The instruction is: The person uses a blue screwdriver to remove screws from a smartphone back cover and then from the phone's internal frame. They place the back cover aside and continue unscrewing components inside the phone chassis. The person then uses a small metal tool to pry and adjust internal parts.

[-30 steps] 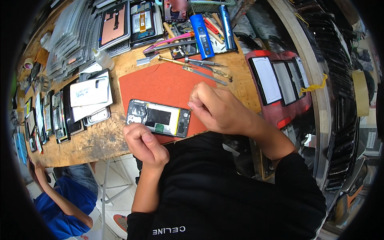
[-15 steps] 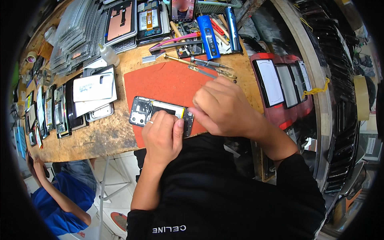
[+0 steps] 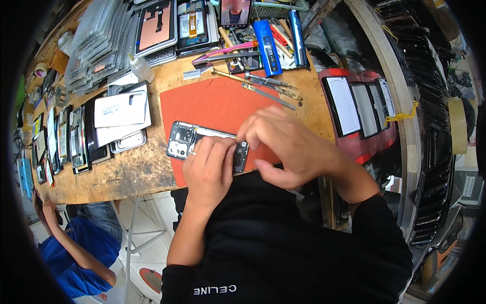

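Worn wood makes up the worktop (image 3: 126, 172), with a red mat (image 3: 212, 104) laid on its middle and serving as the landmark. On the mat's near edge lies an opened phone body (image 3: 185, 142), and both hands are on it. The left hand (image 3: 210, 169) lies over the phone's middle, its grip closed down on the frame; the right hand (image 3: 291, 147) has its grip pinched at the phone's right end, though whether the fingertips hold anything small cannot be told. These hands hide most of the phone. Its long axis runs left to right, camera end pointing left. Beyond the mat lie tweezers (image 3: 268, 93) and a blue tool (image 3: 267, 40); left of the mat sit white back covers (image 3: 121, 109).
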Demonstrator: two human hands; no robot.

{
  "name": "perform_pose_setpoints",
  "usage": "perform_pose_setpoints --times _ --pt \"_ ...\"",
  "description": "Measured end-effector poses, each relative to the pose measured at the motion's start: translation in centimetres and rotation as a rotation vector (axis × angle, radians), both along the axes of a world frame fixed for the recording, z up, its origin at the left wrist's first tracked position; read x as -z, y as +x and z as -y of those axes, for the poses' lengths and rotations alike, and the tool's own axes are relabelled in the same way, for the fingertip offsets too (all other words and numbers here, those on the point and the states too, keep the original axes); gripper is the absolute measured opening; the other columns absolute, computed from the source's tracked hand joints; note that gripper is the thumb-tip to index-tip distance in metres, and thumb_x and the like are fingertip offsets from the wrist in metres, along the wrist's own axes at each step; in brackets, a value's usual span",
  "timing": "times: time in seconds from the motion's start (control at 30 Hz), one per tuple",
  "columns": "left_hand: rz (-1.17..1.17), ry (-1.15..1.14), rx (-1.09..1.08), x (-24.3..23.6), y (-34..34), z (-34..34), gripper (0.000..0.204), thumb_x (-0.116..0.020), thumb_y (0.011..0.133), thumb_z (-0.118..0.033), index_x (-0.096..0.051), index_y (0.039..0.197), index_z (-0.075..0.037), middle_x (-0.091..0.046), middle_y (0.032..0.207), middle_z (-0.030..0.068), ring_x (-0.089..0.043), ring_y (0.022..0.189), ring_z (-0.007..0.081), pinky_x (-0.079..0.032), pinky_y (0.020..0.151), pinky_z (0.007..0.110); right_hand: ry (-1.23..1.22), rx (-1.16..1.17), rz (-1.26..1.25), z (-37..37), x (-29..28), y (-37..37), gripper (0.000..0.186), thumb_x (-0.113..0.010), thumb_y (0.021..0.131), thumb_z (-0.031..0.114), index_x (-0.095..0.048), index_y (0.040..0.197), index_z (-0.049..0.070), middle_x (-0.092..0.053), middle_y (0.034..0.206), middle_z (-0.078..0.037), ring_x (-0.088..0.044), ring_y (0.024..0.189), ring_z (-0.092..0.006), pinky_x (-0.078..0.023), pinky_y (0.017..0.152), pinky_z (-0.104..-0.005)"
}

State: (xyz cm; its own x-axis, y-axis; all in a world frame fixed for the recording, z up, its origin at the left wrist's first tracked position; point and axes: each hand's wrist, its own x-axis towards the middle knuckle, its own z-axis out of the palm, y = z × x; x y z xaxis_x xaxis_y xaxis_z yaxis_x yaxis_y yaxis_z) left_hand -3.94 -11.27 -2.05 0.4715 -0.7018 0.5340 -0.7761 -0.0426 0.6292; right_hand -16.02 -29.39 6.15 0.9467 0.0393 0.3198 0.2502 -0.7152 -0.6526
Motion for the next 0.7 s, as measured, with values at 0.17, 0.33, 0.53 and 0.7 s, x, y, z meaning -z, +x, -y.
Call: perform_pose_setpoints --times 0.17,0.33,0.53,0.7 --pt "0.018 0.049 -0.007 -0.3 -0.2 -0.2 0.009 -0.079 0.093 -0.001 -0.072 0.096 -0.004 -0.067 0.09 0.0108 -0.068 0.079 0.0315 -0.053 0.068 0.042 -0.136 0.089 0.152 -0.3 1.6 0.6 0.034 -0.065 0.072 -0.004 -0.053 0.103 0.004 -0.063 0.103 -0.013 -0.061 0.093 -0.0364 -0.044 0.085 -0.0473" --pt "0.014 0.072 0.005 -0.4 0.0 -0.4 0.01 -0.08 0.091 -0.001 -0.071 0.095 -0.003 -0.067 0.09 0.0106 -0.067 0.079 0.0317 -0.052 0.067 0.043 -0.169 0.126 0.179 -0.1 1.5 0.7 0.033 -0.064 0.072 -0.005 -0.053 0.102 0.003 -0.062 0.098 -0.013 -0.062 0.088 -0.0359 -0.045 0.081 -0.0469" --pt "0.034 0.043 -0.011 -0.3 -0.2 -0.1 0.016 -0.083 0.088 0.0 -0.07 0.096 -0.003 -0.066 0.089 0.0105 -0.067 0.079 0.0315 -0.051 0.066 0.043 -0.156 0.138 0.15 -0.1 1.4 0.3 0.032 -0.063 0.074 -0.009 -0.05 0.099 0.004 -0.069 0.101 -0.015 -0.068 0.089 -0.0353 -0.048 0.084 -0.0467" --pt "0.026 0.055 -0.018 0.0 -0.2 -0.2 0.017 -0.084 0.086 0.001 -0.071 0.095 -0.004 -0.066 0.089 0.0105 -0.067 0.078 0.0307 -0.051 0.067 0.042 -0.153 0.155 0.123 0.0 1.3 0.1 0.032 -0.062 0.075 -0.009 -0.049 0.101 0.004 -0.069 0.1 -0.016 -0.068 0.086 -0.036 -0.05 0.082 -0.0468"
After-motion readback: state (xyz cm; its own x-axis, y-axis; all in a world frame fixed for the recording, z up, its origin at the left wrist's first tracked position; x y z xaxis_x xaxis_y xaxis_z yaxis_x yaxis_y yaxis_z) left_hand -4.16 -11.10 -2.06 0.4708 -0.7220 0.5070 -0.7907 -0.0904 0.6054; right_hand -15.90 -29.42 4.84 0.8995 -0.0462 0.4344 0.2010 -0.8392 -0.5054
